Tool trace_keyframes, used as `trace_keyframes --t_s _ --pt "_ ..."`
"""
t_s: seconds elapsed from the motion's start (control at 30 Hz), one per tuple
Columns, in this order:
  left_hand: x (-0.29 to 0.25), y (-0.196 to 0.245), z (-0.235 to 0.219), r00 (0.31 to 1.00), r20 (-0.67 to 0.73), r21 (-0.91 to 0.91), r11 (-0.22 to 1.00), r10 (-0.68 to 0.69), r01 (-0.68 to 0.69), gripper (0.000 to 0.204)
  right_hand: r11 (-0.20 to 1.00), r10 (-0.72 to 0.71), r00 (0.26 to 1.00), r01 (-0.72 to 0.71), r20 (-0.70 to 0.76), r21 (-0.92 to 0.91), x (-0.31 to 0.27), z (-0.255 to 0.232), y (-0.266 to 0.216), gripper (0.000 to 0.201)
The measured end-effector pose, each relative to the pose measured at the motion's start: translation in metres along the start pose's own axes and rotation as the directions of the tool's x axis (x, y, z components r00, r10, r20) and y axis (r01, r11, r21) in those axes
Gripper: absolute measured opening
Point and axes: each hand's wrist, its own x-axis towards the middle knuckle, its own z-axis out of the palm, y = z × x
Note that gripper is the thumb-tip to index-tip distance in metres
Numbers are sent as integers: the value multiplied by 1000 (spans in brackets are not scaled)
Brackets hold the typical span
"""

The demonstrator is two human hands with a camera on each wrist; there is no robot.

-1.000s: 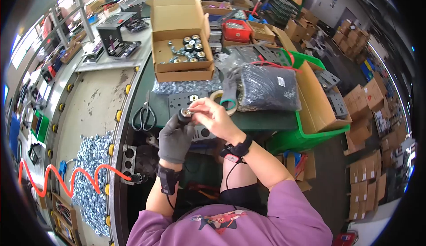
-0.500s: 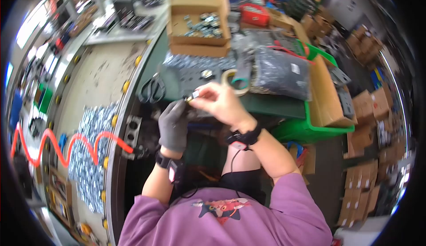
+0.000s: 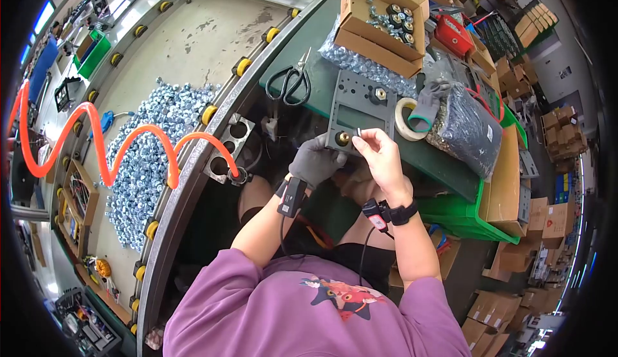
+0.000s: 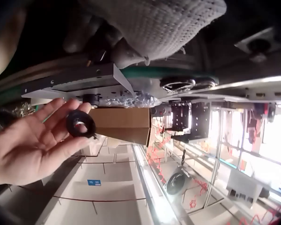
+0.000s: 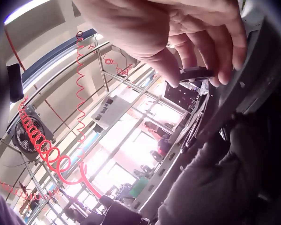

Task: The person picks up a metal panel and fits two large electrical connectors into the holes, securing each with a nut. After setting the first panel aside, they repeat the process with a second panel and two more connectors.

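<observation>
My gloved left hand (image 3: 315, 162) grips a black round part with a brass centre (image 3: 343, 139) at the near edge of the grey perforated plate (image 3: 362, 116). In the left wrist view the glove (image 4: 150, 26) is close to the plate (image 4: 91, 80), with a dark piece at its fingertips. Just right of the brass centre, my bare right hand (image 3: 384, 164) pinches a small black ring (image 3: 358, 132). That ring (image 4: 73, 123) shows its round face and central hole in the left wrist view, and is edge-on (image 5: 195, 73) between thumb and fingers in the right wrist view.
Beyond the plate are a bag of metal parts (image 3: 368, 64) and an open carton (image 3: 380, 51). Scissors (image 3: 290, 87) lie left, a tape roll (image 3: 403, 127) right. Loose metal pieces (image 3: 138, 164) cover part of the roller line; a red coiled hose (image 3: 96, 128) crosses it.
The head view has swung left, bringing more of the roller line into sight. Both hands have come up against the plate's near edge. The black ring is now apart from the left hand's part.
</observation>
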Motion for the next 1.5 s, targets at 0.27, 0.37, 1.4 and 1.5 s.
trace_keyframes --t_s 0.27,0.37,1.4,1.5 --pt "-6 -20 0 984 36 -532 831 -172 164 32 1000 13 999 -13 29 -25 -5 -2 -22 18" --pt "-6 -8 1 980 32 -603 778 -196 176 35 996 -7 999 10 33 -93 -4 -1 -25 19" --pt "-7 8 5 939 131 -673 667 -317 319 34 436 -485 822 523 298 -732 1 7 -46 8" --pt "-9 7 3 936 133 -652 682 -326 331 34 512 -379 862 499 337 -699 2 4 -43 13"
